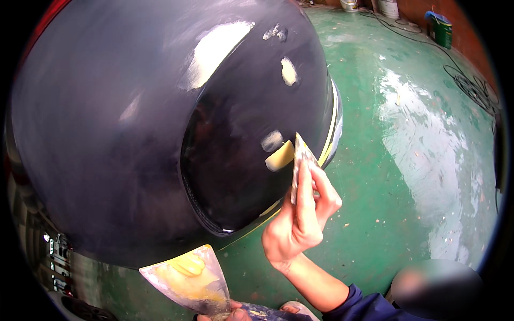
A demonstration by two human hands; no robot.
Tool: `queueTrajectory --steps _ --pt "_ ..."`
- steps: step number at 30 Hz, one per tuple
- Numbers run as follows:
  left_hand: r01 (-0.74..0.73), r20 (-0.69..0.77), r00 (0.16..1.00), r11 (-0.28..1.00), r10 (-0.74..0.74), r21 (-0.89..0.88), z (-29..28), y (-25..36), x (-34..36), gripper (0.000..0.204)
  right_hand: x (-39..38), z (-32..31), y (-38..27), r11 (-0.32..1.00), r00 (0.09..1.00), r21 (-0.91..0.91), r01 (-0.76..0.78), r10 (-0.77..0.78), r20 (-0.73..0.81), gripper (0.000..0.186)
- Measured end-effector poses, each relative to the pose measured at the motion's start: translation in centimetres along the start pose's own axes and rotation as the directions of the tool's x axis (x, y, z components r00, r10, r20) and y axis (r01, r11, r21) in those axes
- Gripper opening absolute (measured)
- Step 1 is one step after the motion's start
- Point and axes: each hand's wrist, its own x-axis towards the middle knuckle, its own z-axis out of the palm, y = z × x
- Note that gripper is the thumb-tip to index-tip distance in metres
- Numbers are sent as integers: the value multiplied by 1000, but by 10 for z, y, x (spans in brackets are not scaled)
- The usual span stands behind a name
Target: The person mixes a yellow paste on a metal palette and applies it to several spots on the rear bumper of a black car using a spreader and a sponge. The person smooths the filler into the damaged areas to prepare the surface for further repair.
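Observation:
My right hand (pixel 301 219) pinches a thin, putty-smeared spreader (pixel 301 155), its edge at a fresh yellow patch of body filler (pixel 279 158) on the dark car body (pixel 118 160). Just above that patch lies a greyish one (pixel 272 140). Farther up, a small pale patch (pixel 289 71) and a large whitish one (pixel 219 51) show on the curved surface. Low in the picture, my left hand (pixel 236 314), partly cut off by the edge, grips a wide putty knife (pixel 214 293). A lump of yellow filler (pixel 187 264) sits on its blade.
Green floor (pixel 358 187) with worn, shiny areas stretches to the right of the car. A coiled black cable (pixel 474 92) lies at the far right, near a green bucket (pixel 440 31) and white pails (pixel 388 8) by the wall. A blurred round shape (pixel 436 289) is at lower right.

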Motion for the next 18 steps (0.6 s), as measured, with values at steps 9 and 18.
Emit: queueTrajectory --steps 9,18 --pt "26 0 1000 1000 -26 15 2 1 2 9 -33 -6 -8 989 986 42 139 -143 88 41" --pt "47 -12 999 999 -47 -3 1 1 2 18 -4 4 -1 992 997 104 -72 72 3 54"
